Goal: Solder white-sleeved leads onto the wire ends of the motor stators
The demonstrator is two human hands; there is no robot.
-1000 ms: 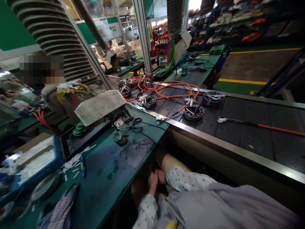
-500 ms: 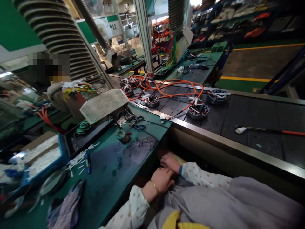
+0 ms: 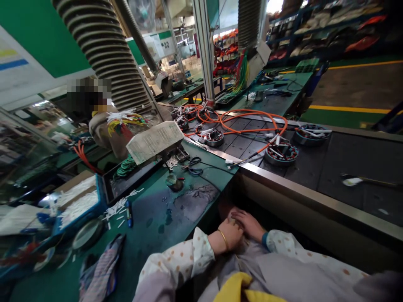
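Both of my hands rest together over my lap, below the front edge of the green workbench [image 3: 147, 247]. My left hand [image 3: 230, 235], with a gold bangle at the wrist, touches my right hand; its fingertips are covered, so their state is unclear. My right hand [image 3: 252, 225] comes in from the other side past a teal cuff, its fingers laid out flat across the left one. No tool or part shows in either hand. Nearest on the bench are a grey stained patch [image 3: 197, 202] and a small round pot [image 3: 174, 183].
Round wound motor stators [image 3: 281, 154] with orange cables [image 3: 252, 112] lie on the dark conveyor [image 3: 343, 157], behind its metal rail. On the bench are pliers [image 3: 195, 171], a blue marker [image 3: 129, 214], white sleeves in a blue bin [image 3: 101, 195] and a checked cloth [image 3: 102, 268]. A co-worker [image 3: 107, 126] sits beyond.
The view has swung left, so the scene sits further right. My right hand has slid back over my left hand's fingers; before, the left lay nearer the right wrist.
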